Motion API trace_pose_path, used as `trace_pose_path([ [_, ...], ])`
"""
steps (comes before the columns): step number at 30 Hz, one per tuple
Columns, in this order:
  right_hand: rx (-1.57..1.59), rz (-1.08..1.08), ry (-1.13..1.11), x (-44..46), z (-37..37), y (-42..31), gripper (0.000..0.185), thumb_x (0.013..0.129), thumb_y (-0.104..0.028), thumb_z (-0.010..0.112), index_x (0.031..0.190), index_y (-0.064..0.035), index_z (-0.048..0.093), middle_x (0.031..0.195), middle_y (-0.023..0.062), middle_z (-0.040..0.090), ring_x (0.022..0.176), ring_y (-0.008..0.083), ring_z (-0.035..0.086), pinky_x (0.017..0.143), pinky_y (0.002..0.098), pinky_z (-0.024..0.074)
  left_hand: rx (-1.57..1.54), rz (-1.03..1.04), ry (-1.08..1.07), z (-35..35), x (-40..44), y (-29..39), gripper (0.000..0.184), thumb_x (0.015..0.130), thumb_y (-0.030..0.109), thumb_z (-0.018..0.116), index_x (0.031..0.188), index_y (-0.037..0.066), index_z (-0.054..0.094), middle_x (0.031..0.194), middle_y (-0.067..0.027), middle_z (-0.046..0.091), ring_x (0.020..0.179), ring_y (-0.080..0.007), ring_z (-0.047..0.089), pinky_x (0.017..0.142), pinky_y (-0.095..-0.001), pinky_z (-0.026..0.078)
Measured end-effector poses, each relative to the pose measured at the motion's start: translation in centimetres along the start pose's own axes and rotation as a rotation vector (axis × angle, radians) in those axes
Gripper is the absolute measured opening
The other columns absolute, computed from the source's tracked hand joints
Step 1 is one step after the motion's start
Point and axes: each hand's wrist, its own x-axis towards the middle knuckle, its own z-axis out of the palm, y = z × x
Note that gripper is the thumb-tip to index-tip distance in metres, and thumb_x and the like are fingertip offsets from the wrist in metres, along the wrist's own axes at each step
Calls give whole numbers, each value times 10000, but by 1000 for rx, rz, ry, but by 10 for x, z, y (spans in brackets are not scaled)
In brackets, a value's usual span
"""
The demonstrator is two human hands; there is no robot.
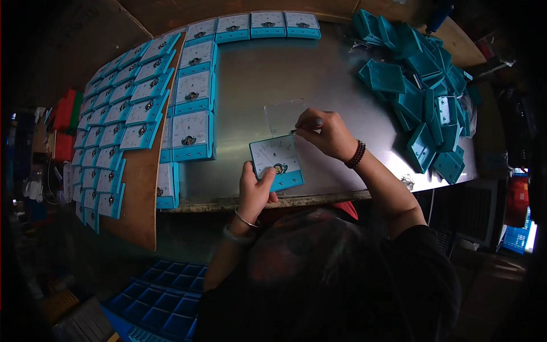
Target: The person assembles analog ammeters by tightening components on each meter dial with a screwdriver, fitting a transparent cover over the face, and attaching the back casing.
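Note:
My left hand (256, 191) grips an ammeter (276, 157) by its lower left side, thumb on the front near the round metal part at the dial's base. The ammeter has a white dial marked A and a teal case, and it is tilted a little. At its upper right corner, my right hand (329, 135) is closed in a pinch on a slim tool with a rounded grey end (318, 122). The tool's tip is too small to make out. A clear plastic cover (272, 117) lies on the metal table (245, 74) just beyond the ammeter.
Finished-looking ammeters (194, 88) line the table's left and back edges. More stand in rows on a wooden board (145, 188) at the left. Teal empty cases (410, 102) are heaped at the right. Blue compartment trays (165, 302) sit below the table's front edge.

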Motion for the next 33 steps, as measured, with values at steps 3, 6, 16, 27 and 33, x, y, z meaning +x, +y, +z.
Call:
trace_pose_path([
  [3, -17, -40, -74, 3, -6, 2, 123, 794, -46, 677, 867, -14, 584, 771, 115, 634, 699, 221, 642, 655, 309, 514, -7, 6, 8, 0, 0, 0, 264, 909, 172, 601, 951, 16, 391, 762, -98, 574, 390, -140, 523, 316, -255, 408],
  [6, 148, -19, -55, 6, -7, 15, 118, 803, -27, 645, 911, -12, 600, 790, 102, 638, 715, 224, 644, 686, 306, 512, -2, 13, 4, -1, 1, -2, 264, 909, 173, 600, 950, 16, 391, 763, -98, 574, 393, -138, 524, 316, -254, 408],
  [16, -374, 43, -75, 15, -10, 45, 540, 643, -283, 712, 1160, -159, 615, 1200, 94, 538, 1023, 281, 600, 870, 383, 504, -82, 4, -92, -8, 3, -7, 199, 947, 159, 534, 1004, 30, 393, 800, -94, 579, 444, -148, 562, 352, -250, 435],
  [27, -511, 103, 58, 2, 14, 26, 489, 671, -296, 723, 1105, -122, 580, 1171, 120, 513, 996, 297, 596, 828, 400, 515, -138, -39, -154, -13, 2, -6, 178, 960, 161, 510, 1030, 42, 398, 834, -88, 589, 493, -156, 592, 387, -251, 468],
  [33, -277, 123, 112, 6, 13, 37, 559, 622, -276, 768, 1099, -55, 577, 1128, 135, 511, 974, 292, 586, 833, 368, 505, -177, -12, -157, -15, 3, -7, 212, 944, 149, 541, 1058, 43, 396, 856, -87, 599, 508, -157, 600, 408, -244, 484],
])
